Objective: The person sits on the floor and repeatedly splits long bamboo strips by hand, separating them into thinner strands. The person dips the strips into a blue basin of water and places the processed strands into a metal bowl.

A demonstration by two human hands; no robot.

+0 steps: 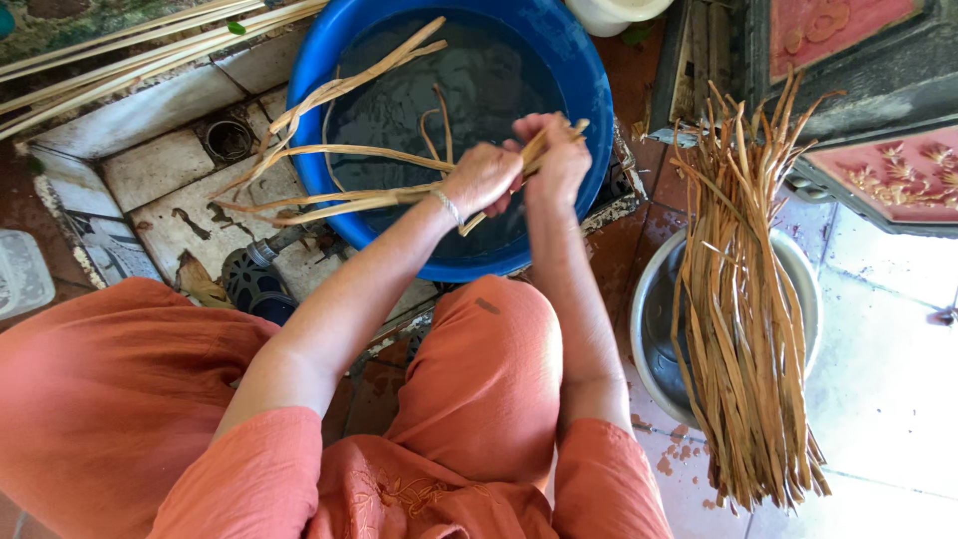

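Note:
Both my hands meet over a big blue tub (599, 90) of dark water. My left hand (481, 178), with a thin bracelet at the wrist, grips a bunch of long tan fibre strips (329, 205) that fan out to the left over the tub's rim. My right hand (555, 160) closes on the same strips at their near end, right beside the left hand. A few strips curl in the water. I sit in orange clothes, knees (499, 339) below the tub.
A thick bundle of dry tan strips (743, 319) lies across a metal bowl (651, 329) on the right. Long pale canes (120, 55) lie at the top left. A floor drain (229, 140) sits left of the tub. Carved red-and-dark furniture (878, 120) stands at the right.

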